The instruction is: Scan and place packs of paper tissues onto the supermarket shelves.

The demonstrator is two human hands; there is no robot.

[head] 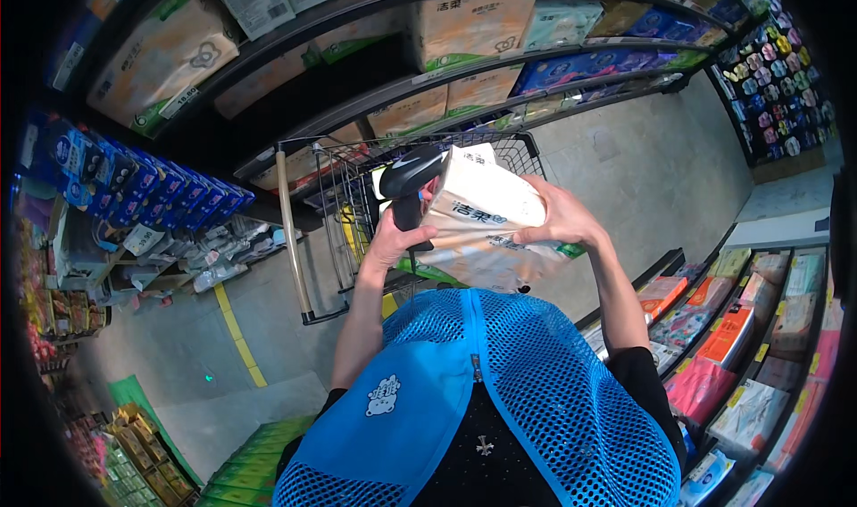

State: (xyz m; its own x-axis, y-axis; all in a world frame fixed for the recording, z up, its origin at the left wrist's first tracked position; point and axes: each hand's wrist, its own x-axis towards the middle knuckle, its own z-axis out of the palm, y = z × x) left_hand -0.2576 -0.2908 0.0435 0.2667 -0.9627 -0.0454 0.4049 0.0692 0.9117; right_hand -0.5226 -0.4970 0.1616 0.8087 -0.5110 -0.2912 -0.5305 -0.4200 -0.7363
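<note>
My left hand [395,236] grips the handle of a black handheld barcode scanner [410,172], whose head lies against the left side of a tissue multipack. My right hand [559,216] is closed around the right end of that plastic-wrapped tissue multipack [485,219], which is cream and peach with green at its lower edge. The pack is held tilted in front of my blue mesh vest. Behind and left of it stands a wire shopping cart [335,219] with a pale push bar; part of its basket is hidden by the pack and scanner.
Shelves of tissue packs [475,25] run along the far side. Blue packages [154,179] hang at the left. More packaged goods fill the sloping shelves [720,333] at the right. Green boxes [258,463] stand at the lower left, and a yellow floor line [238,336] crosses the aisle.
</note>
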